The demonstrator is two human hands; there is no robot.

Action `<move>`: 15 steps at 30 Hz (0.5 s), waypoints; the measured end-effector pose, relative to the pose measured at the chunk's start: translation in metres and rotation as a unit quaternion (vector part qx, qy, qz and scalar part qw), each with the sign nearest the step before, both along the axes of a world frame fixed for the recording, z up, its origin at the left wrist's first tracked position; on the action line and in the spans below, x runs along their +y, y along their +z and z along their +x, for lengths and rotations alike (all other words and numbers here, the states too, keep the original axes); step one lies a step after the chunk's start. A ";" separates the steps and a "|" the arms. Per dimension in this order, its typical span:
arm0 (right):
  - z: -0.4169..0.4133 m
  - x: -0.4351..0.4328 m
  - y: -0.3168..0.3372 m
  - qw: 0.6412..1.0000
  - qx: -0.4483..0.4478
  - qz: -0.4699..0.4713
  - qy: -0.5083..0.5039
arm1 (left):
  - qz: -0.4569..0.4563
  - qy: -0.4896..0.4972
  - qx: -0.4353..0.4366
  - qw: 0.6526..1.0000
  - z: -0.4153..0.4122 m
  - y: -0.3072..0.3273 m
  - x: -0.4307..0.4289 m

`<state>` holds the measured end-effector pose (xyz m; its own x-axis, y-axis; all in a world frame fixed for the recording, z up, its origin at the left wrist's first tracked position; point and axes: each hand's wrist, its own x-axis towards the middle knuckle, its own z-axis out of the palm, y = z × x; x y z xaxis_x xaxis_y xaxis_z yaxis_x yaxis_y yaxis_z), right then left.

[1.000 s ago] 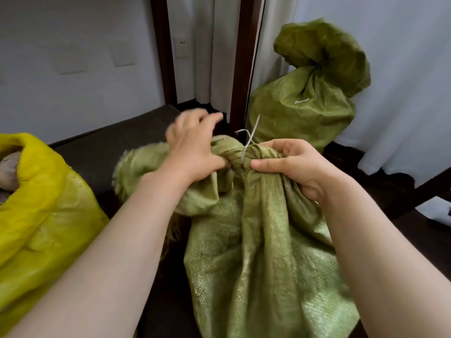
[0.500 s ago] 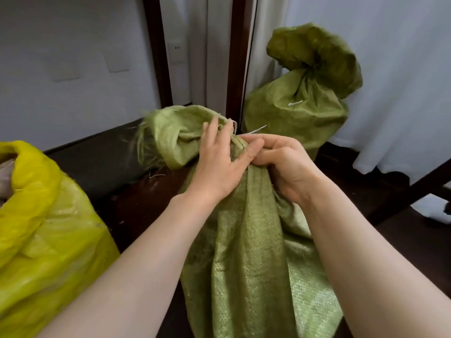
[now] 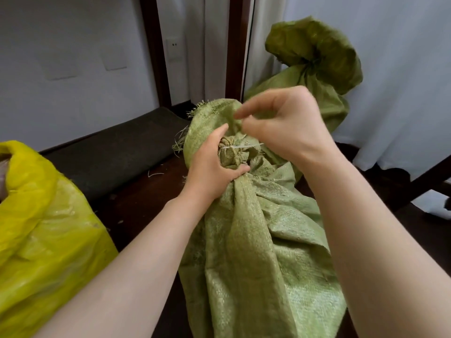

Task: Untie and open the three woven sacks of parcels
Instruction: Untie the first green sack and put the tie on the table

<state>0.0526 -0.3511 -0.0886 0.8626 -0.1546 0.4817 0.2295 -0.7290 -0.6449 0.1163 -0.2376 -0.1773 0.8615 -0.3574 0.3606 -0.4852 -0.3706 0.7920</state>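
Observation:
A light green woven sack (image 3: 258, 240) stands in front of me, its neck bunched and bound by a thin white tie (image 3: 240, 148). My left hand (image 3: 212, 164) grips the gathered neck just below the tie. My right hand (image 3: 283, 128) hovers over the neck with curled fingers, pinching at the loose flap or the tie end; blur hides exactly what it pinches. A second green sack (image 3: 314, 62), tied at its neck, leans at the back right. A yellow sack (image 3: 41, 230) with an open mouth sits at the left.
A dark mat (image 3: 117, 152) lies along the white wall on the dark wooden floor (image 3: 141, 203). Dark door posts (image 3: 235, 45) and white curtains (image 3: 402, 81) stand behind. A dark furniture leg (image 3: 424, 181) slants in at the right.
The sack's top flap has swung back over the neck, exposing the tie. My left hand dropped to grip the neck below it. My right hand lifted off the neck and now picks from above.

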 end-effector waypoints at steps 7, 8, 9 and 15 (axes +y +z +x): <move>0.006 -0.007 -0.021 0.980 0.195 -0.021 -0.034 | -0.046 -0.104 0.037 0.993 -0.004 0.004 0.004; 0.007 -0.008 -0.022 0.984 0.172 -0.009 -0.034 | -0.051 -0.132 0.063 0.988 -0.003 0.006 0.004; 0.008 -0.010 -0.023 0.987 0.158 0.010 -0.034 | -0.070 -0.156 0.100 0.980 -0.002 0.008 0.004; 0.005 -0.012 -0.033 0.981 0.155 0.113 -0.018 | -0.062 -0.148 0.111 0.981 0.004 0.009 0.014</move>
<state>0.0579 -0.3633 -0.1214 0.9545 -0.2602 0.1460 -0.0272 -0.5632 -0.8259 0.1206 -0.2234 -0.1683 0.7890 -0.5688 0.2322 -0.3673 -0.1337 0.9205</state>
